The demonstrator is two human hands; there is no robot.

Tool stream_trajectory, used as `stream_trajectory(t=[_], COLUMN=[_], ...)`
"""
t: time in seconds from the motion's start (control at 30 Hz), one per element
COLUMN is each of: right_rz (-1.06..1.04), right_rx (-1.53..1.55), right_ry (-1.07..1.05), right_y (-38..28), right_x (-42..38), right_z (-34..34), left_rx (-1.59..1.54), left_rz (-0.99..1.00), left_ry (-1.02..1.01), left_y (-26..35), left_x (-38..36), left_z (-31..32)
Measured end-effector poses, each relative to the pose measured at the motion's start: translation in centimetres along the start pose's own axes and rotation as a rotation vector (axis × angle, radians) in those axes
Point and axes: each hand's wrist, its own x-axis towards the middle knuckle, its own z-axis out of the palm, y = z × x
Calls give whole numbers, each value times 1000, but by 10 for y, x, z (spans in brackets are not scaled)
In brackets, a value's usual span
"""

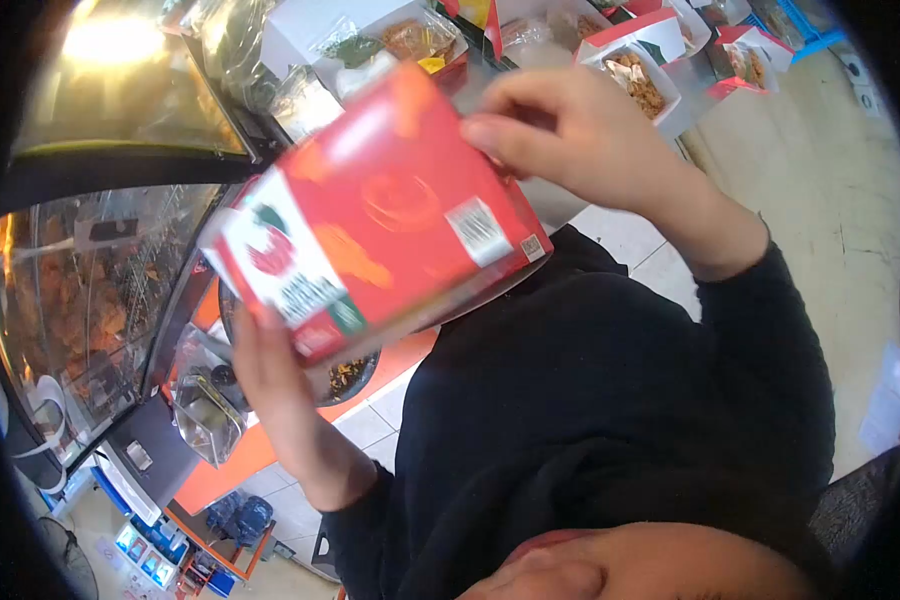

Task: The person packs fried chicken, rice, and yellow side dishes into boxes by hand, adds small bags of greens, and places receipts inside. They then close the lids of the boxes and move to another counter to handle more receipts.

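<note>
A red printed box (390,210) with a white label panel and a barcode is held up, tilted, in the middle of the view. My left hand (275,375) grips its lower left edge, with some fingers hidden behind it. At the upper right edge of the box, my right hand (570,135) has its thumb on the printed face and its fingers curled at the rim. The box is slightly blurred. A round dark tray (355,378) with brown bits shows partly below it.
Open boxes of food (635,85) and plastic bags line the top. A glass display case (90,300) stands at the left. Below it are a clear container (208,420) and an orange counter (240,465).
</note>
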Motion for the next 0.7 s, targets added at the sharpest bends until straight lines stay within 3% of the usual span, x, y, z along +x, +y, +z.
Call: stream_trajectory(t=[0.03,0.07,0.1,0.13,0.17,0.23,0.27,0.3,0.37,0.43,0.53,0.57,0.63,0.67,0.7], right_rz=[75,147,186,280,278,196,285,273,494,509,579,618,544,466,515], right_rx=[0,-2,-97,-111,-113,334,518,513,1026,980,841,746,731,648,755], right_ry=[-84,-168,-201,-303,-304,-49,-169,-160,-280,-295,-307,-293,-31,83,205], right_y=[5,11,23,46,64,85,87,82,73,90,99,103,128,142,162], right_x=[-15,-27,-34,-43,-55,-71,-72,-70,-66,-59,-40,-28,7,33,65], right_z=[-3,-4,4,15,25,33,28,34,59,68,53,45,48,55,70], left_rx=[591,672,775,648,472,35,-317,-669,-396,-528,-370,-493,-26,-127,-126], left_rz=[153,53,-96,-38,-15,-24,-146,-263,-479,-504,-321,-354,-249,-132,-125], left_ry=[-32,-155,-151,-208,-137,-219,-273,-328,-131,-129,-216,-262,-13,-67,-71], left_y=[-36,-45,-53,-61,-71,-101,-124,-144,-120,-120,-136,-146,-109,-93,-92], left_x=[-18,-32,-34,-40,-48,-50,-51,-51,-57,-45,-29,-10,40,70,72], left_z=[-23,-16,5,23,33,22,17,14,34,35,12,-7,-19,-9,-10])
